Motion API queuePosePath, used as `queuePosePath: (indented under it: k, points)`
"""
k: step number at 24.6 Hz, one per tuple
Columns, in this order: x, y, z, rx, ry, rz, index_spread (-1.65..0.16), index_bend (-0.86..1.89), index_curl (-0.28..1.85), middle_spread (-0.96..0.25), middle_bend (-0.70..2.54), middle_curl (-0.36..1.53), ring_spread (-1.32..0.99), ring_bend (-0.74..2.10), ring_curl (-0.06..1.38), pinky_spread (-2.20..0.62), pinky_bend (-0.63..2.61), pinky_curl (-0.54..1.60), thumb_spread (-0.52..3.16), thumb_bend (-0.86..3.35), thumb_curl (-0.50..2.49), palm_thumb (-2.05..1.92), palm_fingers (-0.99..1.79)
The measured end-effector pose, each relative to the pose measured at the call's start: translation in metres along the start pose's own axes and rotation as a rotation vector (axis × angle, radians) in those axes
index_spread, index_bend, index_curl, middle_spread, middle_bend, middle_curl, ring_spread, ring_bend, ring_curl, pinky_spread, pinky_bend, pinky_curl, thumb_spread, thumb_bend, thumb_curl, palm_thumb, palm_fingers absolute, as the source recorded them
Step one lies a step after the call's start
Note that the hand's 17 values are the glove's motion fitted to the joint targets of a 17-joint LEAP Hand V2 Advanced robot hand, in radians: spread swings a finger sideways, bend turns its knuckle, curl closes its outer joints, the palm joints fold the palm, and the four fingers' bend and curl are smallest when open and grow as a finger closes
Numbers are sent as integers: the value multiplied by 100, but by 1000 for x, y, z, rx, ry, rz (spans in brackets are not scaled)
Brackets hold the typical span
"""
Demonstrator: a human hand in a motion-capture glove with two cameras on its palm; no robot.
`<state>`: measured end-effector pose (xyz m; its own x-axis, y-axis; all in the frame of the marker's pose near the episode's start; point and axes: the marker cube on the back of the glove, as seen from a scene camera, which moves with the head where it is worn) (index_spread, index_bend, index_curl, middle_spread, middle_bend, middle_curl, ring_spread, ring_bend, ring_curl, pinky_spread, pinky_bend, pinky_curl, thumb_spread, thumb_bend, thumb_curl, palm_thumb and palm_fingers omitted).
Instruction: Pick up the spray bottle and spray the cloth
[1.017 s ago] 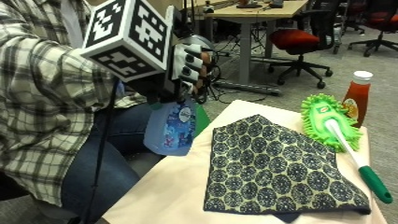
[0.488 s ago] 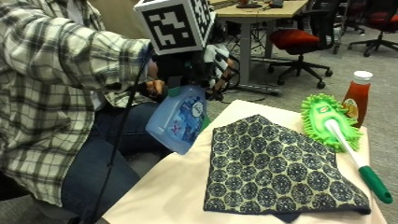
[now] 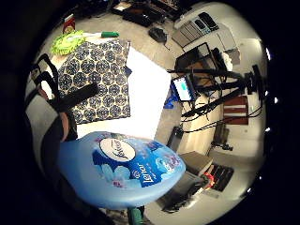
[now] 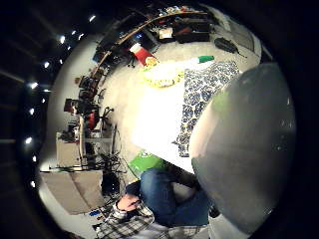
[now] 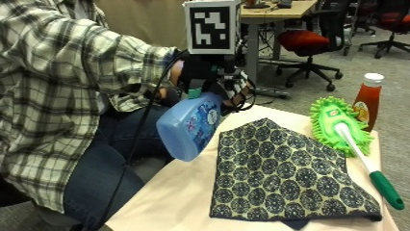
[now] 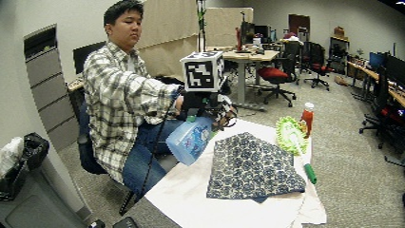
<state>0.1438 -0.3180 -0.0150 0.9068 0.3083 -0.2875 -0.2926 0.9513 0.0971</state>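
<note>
So the cloth [image 5: 288,178] is the thing to steer by here: dark blue with a pale round pattern, folded, lying flat on the cream-covered table [image 5: 173,202], one corner pointing toward the seated person.

Nearest to me is the table edge and the cloth's folded hem, with a bit of darker layer peeking out under it.

Just off the cloth's near-left side, over the table edge, hangs the spray bottle [image 5: 190,126]. It's light blue with a printed label, up in the air and tilted, its fat base swung down and out toward the person's knees, its neck up in the hand. It doesn't touch the cloth or the table.

The right hand [image 5: 208,79] in the black glove has its fingers curled around the bottle's neck, above the cloth's pointed corner. I can't make out the nozzle or whether a finger sits on the trigger.

On the far side of the cloth lies a duster [image 5: 341,124] with a fluffy lime-green head, its white handle ending in a green grip running alongside the cloth's right edge. Beyond the duster head stands a ketchup bottle [image 5: 367,100], upright, white cap on.
</note>
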Motion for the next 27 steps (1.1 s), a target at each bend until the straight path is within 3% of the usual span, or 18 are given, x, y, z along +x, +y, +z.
queuePosePath:
  k: [21,27]
  points:
    - [-39,0,35,-107,329,-198,-27,36,60,-12,65,53,-19,71,51,-18,43,47,-3,-3,76,109,135]
    - [-34,1,33,-85,288,-141,-27,36,60,-12,65,53,-19,71,51,-18,43,47,-4,-3,76,109,135]
